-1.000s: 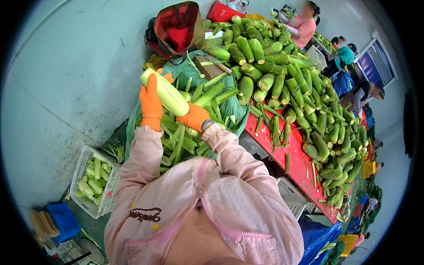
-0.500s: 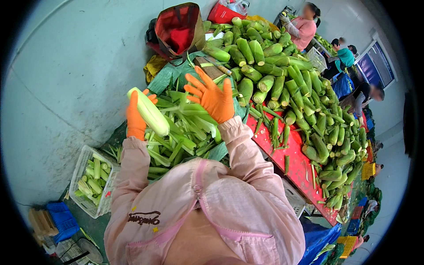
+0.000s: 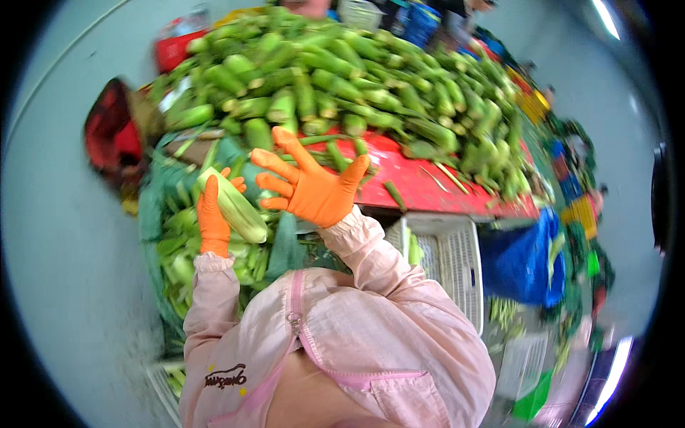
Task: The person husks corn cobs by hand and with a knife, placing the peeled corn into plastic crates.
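My left hand [image 3: 212,222], in an orange glove, is wrapped round an ear of corn [image 3: 241,208] with smooth, pale green husk. The ear slants down to the right. To its right, my right hand [image 3: 308,187], gloved in orange too, is raised with its fingers spread and nothing in it. Stripped green husks [image 3: 187,260] lie in a green sack [image 3: 151,207] below and around my left hand. Beyond both hands, a large heap of unhusked corn [image 3: 321,75] covers much of a red table [image 3: 435,187].
A white plastic crate [image 3: 467,267] stands at the table's near side, with a blue bag [image 3: 524,267] to its right. Part of another white crate [image 3: 160,385] shows at lower left. A red-and-brown bag [image 3: 118,139] is at the far left. People are partly visible at the back.
My view has swung to the right, bringing the white crate and blue bag into sight. My left hand still holds the corn; my right hand stays spread and is now over the table's near edge.
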`<move>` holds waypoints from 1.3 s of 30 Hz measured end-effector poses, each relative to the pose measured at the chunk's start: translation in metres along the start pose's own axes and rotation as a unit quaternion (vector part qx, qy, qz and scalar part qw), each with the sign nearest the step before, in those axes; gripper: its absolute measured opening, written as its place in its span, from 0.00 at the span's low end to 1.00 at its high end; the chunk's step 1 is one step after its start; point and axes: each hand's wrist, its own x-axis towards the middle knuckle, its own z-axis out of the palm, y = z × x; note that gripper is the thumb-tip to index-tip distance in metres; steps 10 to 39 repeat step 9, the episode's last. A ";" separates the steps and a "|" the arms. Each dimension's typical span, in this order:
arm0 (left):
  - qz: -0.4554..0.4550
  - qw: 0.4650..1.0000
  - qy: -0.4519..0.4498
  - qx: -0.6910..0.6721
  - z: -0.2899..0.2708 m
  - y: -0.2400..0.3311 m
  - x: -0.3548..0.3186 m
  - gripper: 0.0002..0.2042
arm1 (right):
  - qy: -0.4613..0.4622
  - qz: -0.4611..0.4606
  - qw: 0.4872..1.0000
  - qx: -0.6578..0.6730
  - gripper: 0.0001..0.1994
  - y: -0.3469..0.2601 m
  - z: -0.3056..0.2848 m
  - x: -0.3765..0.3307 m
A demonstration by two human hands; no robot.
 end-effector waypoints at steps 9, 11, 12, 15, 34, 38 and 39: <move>-0.174 0.954 -0.243 0.019 0.194 -0.166 0.034 0.31 | -0.059 -0.164 0.983 -0.058 0.64 -0.098 -0.007 -0.138; -0.174 0.954 -0.243 0.019 0.194 -0.166 0.034 0.31 | -0.059 -0.164 0.983 -0.058 0.64 -0.098 -0.007 -0.138; -0.174 0.954 -0.243 0.019 0.194 -0.166 0.034 0.31 | -0.059 -0.164 0.983 -0.058 0.64 -0.098 -0.007 -0.138; -0.174 0.954 -0.243 0.019 0.194 -0.166 0.034 0.31 | -0.059 -0.164 0.983 -0.058 0.64 -0.098 -0.007 -0.138; -0.174 0.954 -0.243 0.019 0.194 -0.166 0.034 0.31 | -0.059 -0.164 0.983 -0.058 0.64 -0.098 -0.007 -0.138; -0.174 0.954 -0.243 0.019 0.194 -0.166 0.034 0.31 | -0.059 -0.164 0.983 -0.058 0.64 -0.098 -0.007 -0.138; -0.174 0.954 -0.243 0.019 0.194 -0.166 0.034 0.31 | -0.059 -0.164 0.983 -0.058 0.64 -0.098 -0.007 -0.138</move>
